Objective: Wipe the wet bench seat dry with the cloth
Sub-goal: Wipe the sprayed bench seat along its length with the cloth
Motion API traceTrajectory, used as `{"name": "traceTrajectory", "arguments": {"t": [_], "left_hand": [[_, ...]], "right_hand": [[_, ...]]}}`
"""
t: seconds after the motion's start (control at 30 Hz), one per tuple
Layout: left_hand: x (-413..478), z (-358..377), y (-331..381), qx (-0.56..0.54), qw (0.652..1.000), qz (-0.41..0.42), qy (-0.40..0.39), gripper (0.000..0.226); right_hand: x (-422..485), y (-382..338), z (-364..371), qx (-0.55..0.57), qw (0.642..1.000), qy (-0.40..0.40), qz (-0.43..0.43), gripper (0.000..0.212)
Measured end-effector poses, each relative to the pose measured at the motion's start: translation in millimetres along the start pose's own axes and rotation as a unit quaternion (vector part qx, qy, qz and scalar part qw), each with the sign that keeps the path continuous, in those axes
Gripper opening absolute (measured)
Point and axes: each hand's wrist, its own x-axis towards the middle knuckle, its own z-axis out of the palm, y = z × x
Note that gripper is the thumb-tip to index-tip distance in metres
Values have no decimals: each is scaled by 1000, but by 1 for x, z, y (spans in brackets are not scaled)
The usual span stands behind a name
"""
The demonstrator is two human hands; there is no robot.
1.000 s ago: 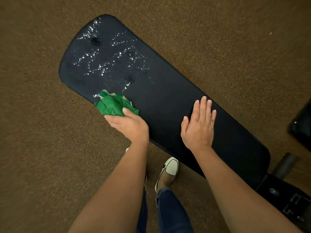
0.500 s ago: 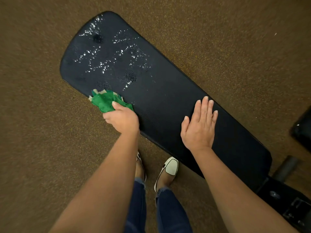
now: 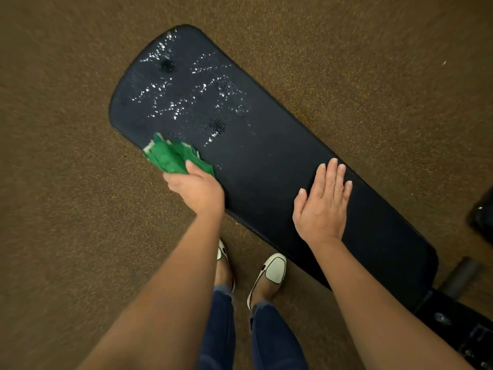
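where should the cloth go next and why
Probably push the green cloth up and away from the body, into the droplets on the far end of the bench seat. The left hand holds it at the near edge, just below the wet patch, while the seat under the flat right hand looks dry.

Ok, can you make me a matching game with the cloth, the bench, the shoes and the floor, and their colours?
Things:
1. cloth
2. bench seat
3. shoes
4. floor

Colours:
A. brown
B. white
C. green
D. black

Pairs: 1-C, 2-D, 3-B, 4-A.
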Motion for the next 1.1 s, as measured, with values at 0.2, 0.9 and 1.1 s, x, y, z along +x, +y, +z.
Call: {"name": "traceTrajectory", "arguments": {"t": [0.2,0.9,1.1], "left_hand": [[-77,-1,-36,-72,991,-71,-82,41],[11,4,-7,371,874,307,-71,78],[-4,-7,-25,413,753,479,-183,69]], "right_hand": [[0,0,0,5,1000,3,-2,66],[2,-2,-2,0,1000,-4,2,67],[3,-2,-2,4,1000,-5,0,68]]}}
